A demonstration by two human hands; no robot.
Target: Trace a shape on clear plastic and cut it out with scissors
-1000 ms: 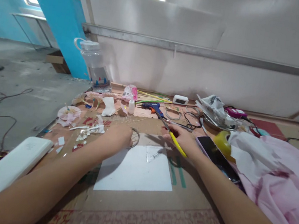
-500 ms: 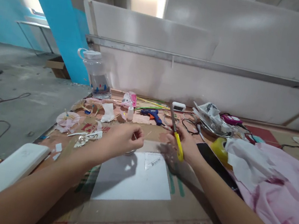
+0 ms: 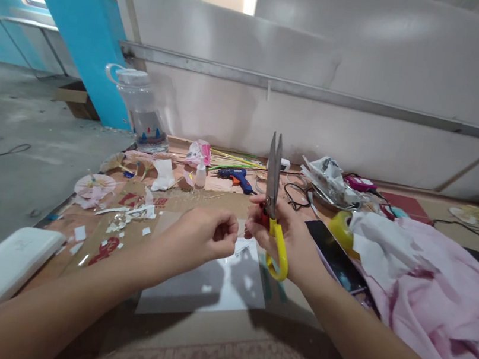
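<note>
Scissors with yellow handles [image 3: 278, 248] stand upright in my right hand [image 3: 295, 242], their two blades pointing up and slightly apart. The fingertips of that hand are bent toward the left. My left hand [image 3: 211, 232] is closed in a pinch just beside them; whatever it holds is too small to make out. Both hands are above a white sheet of paper [image 3: 187, 286], which lies on brown cardboard [image 3: 204, 354] and carries small dark print near its top right.
Behind the hands are a blue glue gun [image 3: 239, 178], a small white bottle [image 3: 200, 175] and a water bottle [image 3: 145, 114]. Paper scraps [image 3: 126, 216] and a white device [image 3: 1, 270] lie left. A black phone [image 3: 336, 254], yellow tape [image 3: 344, 231] and pink cloth [image 3: 434, 292] lie right.
The scissors have turned more upright, and both blades now show. My two hands have come closer together. The whole view has shifted slightly.
</note>
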